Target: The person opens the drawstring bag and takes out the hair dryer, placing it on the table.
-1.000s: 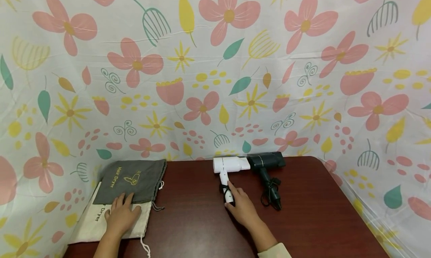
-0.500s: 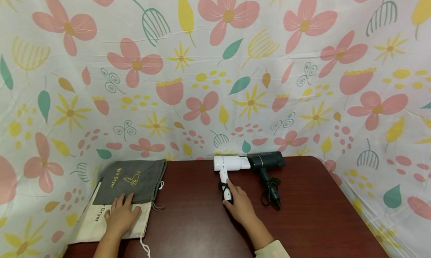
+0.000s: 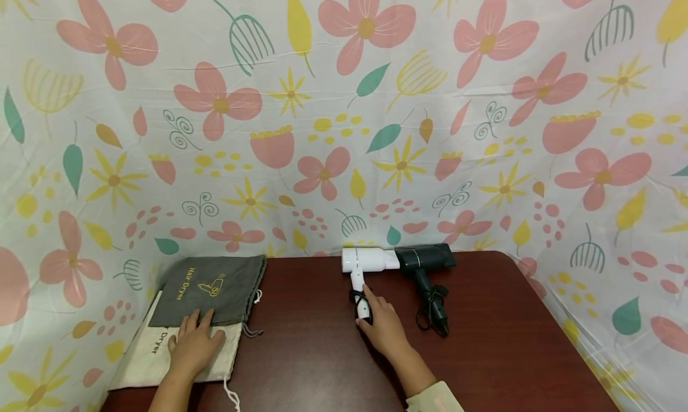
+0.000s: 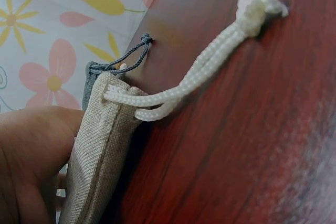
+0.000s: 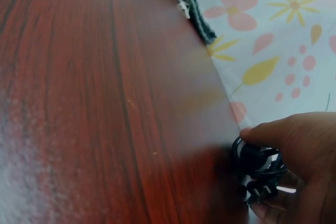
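My right hand (image 3: 383, 328) is on the white hair dryer (image 3: 363, 268), fingers (image 3: 369, 297) curled over the lower handle and its bundled black cord (image 5: 257, 161), so the loops stay together under my grip. The dryer lies flat, its barrel beyond my fingertips near the flowered cloth backdrop (image 3: 344, 101). Just to the outside of my fingers lies the black hair dryer (image 3: 427, 268), nose touching the white one's barrel, cord coiled by its handle. Well across the dark wooden table (image 3: 322, 364), my left hand (image 3: 194, 345) rests flat, fingers relaxed and spread, pinning the beige drawstring bag (image 3: 145, 358); the grey drawstring bag (image 3: 215, 286) lies on top, under my fingertips. The beige bag's white cord (image 4: 210, 72) trails loose beside my palm.
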### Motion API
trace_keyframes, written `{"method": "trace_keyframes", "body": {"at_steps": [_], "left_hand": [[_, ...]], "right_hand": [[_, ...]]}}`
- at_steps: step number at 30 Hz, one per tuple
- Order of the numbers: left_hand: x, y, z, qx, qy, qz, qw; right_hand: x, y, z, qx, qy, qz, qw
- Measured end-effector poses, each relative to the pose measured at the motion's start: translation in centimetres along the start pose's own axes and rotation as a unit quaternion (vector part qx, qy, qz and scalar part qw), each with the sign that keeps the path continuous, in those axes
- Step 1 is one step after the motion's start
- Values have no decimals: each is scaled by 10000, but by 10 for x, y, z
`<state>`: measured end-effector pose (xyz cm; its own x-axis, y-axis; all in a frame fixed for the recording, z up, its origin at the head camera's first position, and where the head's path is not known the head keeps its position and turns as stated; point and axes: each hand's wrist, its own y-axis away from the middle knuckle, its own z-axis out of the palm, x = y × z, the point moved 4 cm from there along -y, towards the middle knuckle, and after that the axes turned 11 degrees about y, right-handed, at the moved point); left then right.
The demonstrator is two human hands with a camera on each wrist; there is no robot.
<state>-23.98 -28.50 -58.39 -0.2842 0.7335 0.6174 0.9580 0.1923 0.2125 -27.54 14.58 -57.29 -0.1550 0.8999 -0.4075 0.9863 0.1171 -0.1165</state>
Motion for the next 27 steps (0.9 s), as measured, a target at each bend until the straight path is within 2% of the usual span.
{"method": "trace_keyframes", "body": {"at_steps": [7, 12, 20, 27], "left_hand": [[2, 0, 2, 26, 45, -5, 10000], [10, 3, 2, 146, 125, 49, 9998], [31, 11, 0, 464, 239, 498, 9974], [54, 20, -2, 507, 410, 953, 9933]], "right_hand": [[1, 2, -2, -84, -163, 126, 9998], [3, 5, -7, -57, -221, 285, 9993], [6, 6, -22, 393, -367, 254, 9982], [5, 7, -39, 874, -641, 127, 9940]]}}
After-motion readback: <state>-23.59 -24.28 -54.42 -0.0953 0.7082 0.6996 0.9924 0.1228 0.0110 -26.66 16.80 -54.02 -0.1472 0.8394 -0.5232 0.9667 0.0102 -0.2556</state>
